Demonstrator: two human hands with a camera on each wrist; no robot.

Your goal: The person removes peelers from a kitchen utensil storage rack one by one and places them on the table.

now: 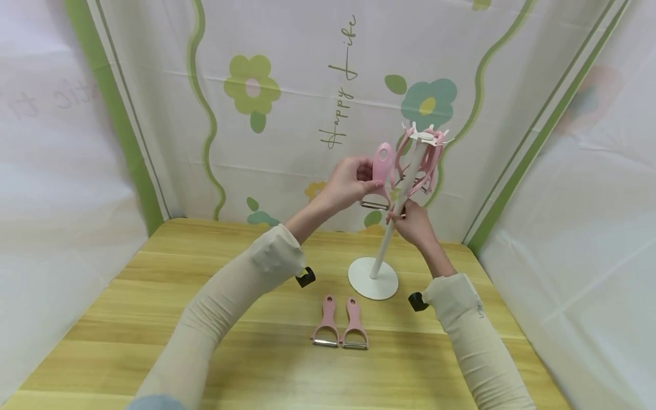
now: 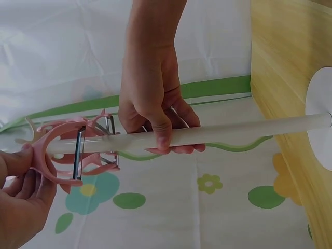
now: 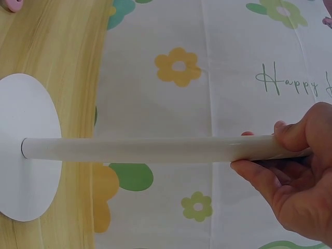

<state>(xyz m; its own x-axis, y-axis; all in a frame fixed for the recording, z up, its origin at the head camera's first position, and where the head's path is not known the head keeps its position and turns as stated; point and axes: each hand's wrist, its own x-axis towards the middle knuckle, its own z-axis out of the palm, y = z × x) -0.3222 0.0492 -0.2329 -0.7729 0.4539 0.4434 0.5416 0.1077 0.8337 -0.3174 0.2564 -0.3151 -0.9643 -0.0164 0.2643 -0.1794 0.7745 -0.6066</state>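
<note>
My left hand pinches a pink Y-shaped peeler just left of the rack's top, its handle upward and its blade below. In the left wrist view that peeler overlaps the pole's upper end. My right hand grips the white pole of the rack below the hooks; in the right wrist view, thumb and fingers close round the pole. Several pink peelers hang from the hooks at the top, partly hiding one another. Whether the held peeler touches a hook I cannot tell.
Two pink peelers lie side by side on the wooden table, in front of the rack's round white base. A printed cloth hangs behind the table, and white cloth sides rise at left and right.
</note>
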